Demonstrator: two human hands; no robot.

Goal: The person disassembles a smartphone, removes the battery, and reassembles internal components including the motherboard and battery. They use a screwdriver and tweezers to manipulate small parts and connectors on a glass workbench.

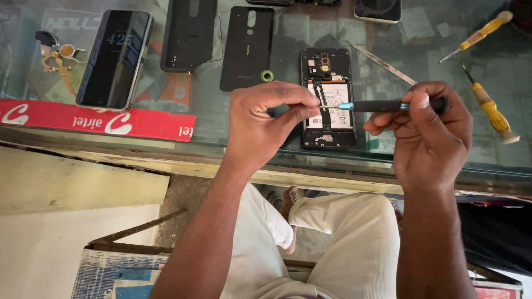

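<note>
**Fingers at the tip of a screwdriver above an opened phone**

Fingers (302,108) of the left hand (260,124) are pinched together at the metal tip of a black-handled screwdriver (388,105); whether a screw is held between them cannot be told. The right hand (429,135) is closed around the handle, thumb and fingers clamped on it, with the tool held level. Both hands are held just above the opened phone (328,99), which lies face down on the glass bench (233,130) with its battery and circuit parts exposed.

All other items are placed relative to the opened phone. Its removed black back cover (246,47) lies just to the left, with a small green ring (267,76) between the two. Further left a black case (188,33) is seen, then an intact phone (114,58) with a lit screen, propped on a red strip (88,119) at the bench edge. Far left, a small key-like tool (58,58) is seen. To the right, a thin metal blade (382,63) lies close by, and two yellow-handled screwdrivers (490,113) lie well apart from it. Below the bench edge, the person's light trousers (343,243) are visible.
</note>
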